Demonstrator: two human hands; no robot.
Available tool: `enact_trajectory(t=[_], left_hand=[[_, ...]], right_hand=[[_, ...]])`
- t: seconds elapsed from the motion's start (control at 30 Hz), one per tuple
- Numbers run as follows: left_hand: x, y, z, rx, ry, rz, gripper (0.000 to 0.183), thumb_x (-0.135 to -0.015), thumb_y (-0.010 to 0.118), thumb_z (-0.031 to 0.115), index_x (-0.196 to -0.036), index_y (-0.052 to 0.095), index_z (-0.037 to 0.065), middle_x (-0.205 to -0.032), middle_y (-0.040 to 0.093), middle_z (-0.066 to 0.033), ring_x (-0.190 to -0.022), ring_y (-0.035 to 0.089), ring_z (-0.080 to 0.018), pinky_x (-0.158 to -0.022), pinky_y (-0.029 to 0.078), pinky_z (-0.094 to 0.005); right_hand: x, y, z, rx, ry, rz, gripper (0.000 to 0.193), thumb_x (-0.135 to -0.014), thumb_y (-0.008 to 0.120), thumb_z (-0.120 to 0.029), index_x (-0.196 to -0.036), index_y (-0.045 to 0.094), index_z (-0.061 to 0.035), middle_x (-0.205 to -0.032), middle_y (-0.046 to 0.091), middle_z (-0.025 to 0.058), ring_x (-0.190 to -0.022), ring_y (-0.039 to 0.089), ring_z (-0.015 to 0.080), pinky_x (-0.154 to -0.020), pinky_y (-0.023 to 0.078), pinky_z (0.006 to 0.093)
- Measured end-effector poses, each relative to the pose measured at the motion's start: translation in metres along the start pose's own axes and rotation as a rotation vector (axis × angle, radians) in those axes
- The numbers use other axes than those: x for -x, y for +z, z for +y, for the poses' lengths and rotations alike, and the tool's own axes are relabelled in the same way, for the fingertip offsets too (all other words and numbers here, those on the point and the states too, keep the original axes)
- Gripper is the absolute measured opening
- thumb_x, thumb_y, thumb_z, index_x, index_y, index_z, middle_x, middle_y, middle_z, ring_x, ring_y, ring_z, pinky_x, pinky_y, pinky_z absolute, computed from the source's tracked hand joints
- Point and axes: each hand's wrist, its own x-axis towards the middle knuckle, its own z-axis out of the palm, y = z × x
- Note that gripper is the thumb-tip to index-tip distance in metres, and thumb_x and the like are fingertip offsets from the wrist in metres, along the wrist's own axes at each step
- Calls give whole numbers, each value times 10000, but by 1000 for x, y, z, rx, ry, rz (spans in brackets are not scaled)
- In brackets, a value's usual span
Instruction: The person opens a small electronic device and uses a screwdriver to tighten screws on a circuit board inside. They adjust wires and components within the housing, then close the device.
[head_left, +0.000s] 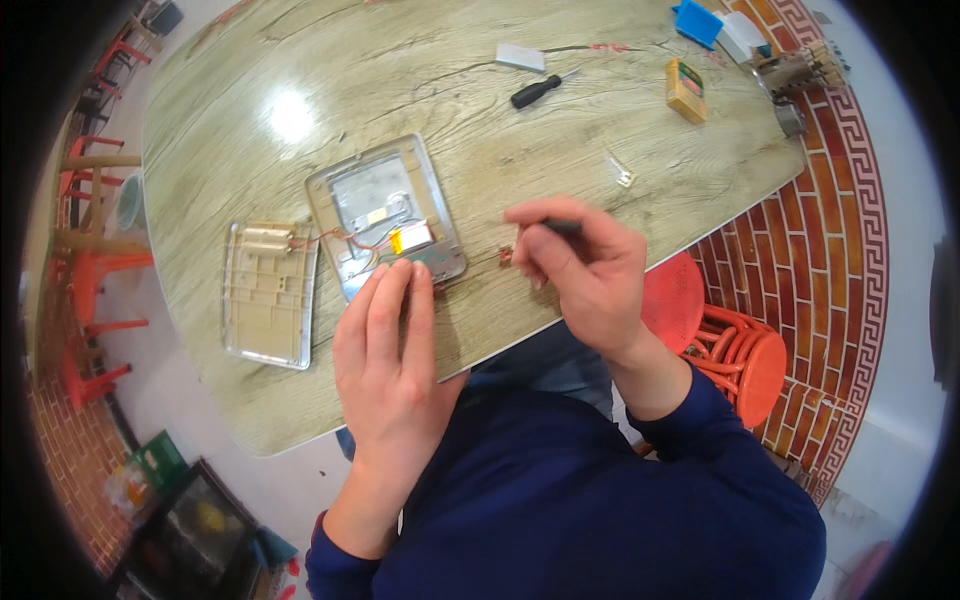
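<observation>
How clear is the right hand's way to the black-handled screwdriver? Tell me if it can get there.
Likely yes: bare tabletop lies between the right hand and the black-handled screwdriver, though that hand seems to hold a dark object, which may need setting down first.

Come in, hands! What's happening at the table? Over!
Left hand at open case, near edge. Right hand holding dark thing, apart from case. White battery inside. Wires to tan cover could snag.
</observation>
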Motion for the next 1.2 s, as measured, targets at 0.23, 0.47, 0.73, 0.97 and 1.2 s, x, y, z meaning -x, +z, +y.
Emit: enact_trajectory(t=[0.23,0.47,0.73,0.97,1.2], left_hand=[[0,-1,4,10,-11,19,940,-686,1009,101,-1571,732,-50,-1619,692,-174,-1510,659,-395,-1243,544,-517],[1,-1,1,-2,-14,-16,958,-740,1052,237,-1597,718,-34,-1621,688,-201,-1486,662,-442,-1249,538,-559],[1,0,0,21,-16,-9,966,-737,1047,223,-1605,713,-37,-1634,679,-202,-1491,657,-444,-1258,533,-560],[2,0,-1,24,-20,-10,967,-745,1045,233,-1613,711,-30,-1636,677,-190,-1499,653,-438,-1257,531,-560],[0,-2,1,32,-19,5,905,-741,1000,146,-1582,729,-49,-1619,691,-182,-1497,659,-412,-1240,542,-527]], right_hand=[[-37,-22,13,132,-98,244,188,-1253,684,-144,-1323,791,-6,-1041,817,45,-909,724,76,-796,595,252],[-56,-19,17,338,-93,263,167,-1212,741,-150,-1225,782,12,-949,806,49,-848,736,81,-745,576,277],[-71,-34,14,437,-152,273,94,-1171,750,-90,-1210,788,-14,-960,766,72,-839,736,159,-748,577,321],[-78,-48,8,970,-382,-1,85,-1047,839,-48,-1123,833,-11,-1059,746,132,-935,770,372,-823,619,447],[-79,-46,11,987,-372,-13,73,-1027,856,-61,-1063,809,-18,-1064,739,121,-941,765,378,-829,622,465]])
